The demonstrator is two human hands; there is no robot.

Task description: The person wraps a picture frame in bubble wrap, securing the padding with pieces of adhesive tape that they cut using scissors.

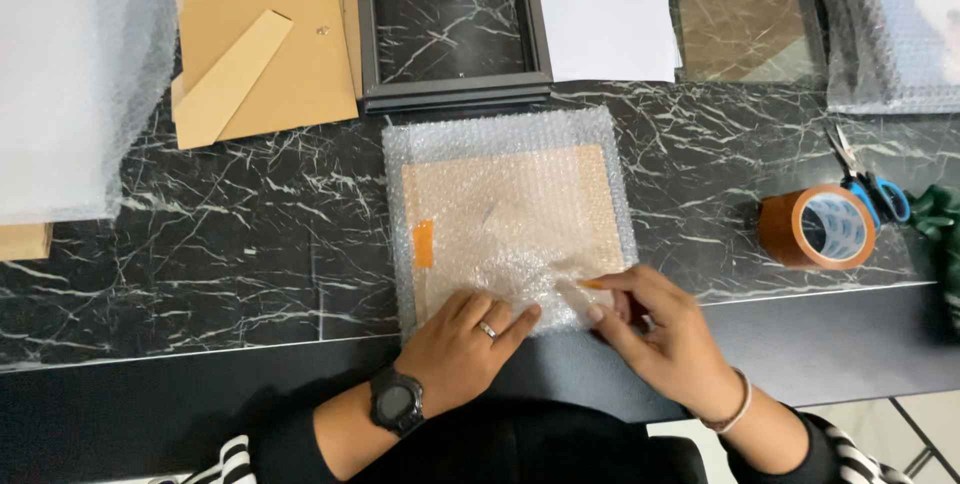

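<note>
A flat rectangular item wrapped in bubble wrap (510, 214) lies on the black marble-pattern table (230, 234), near its front edge and directly before the person. A strip of orange tape (424, 243) is stuck to the left side of the parcel.

Left hand (462, 349): laid flat on the near edge of the parcel, fingers extended and pressing down, gripping nothing. A ring and a black wristwatch are worn.

Right hand (665, 329): at the near right corner of the parcel, thumb and forefinger pinched on a small piece of orange tape (592, 284).

A roll of orange tape (817, 227) stands to the right, with blue-handled scissors (872, 184) just beyond. An empty black picture frame (450, 24), a cardboard backing board (265, 39) and white paper (605, 9) lie behind the parcel.
</note>
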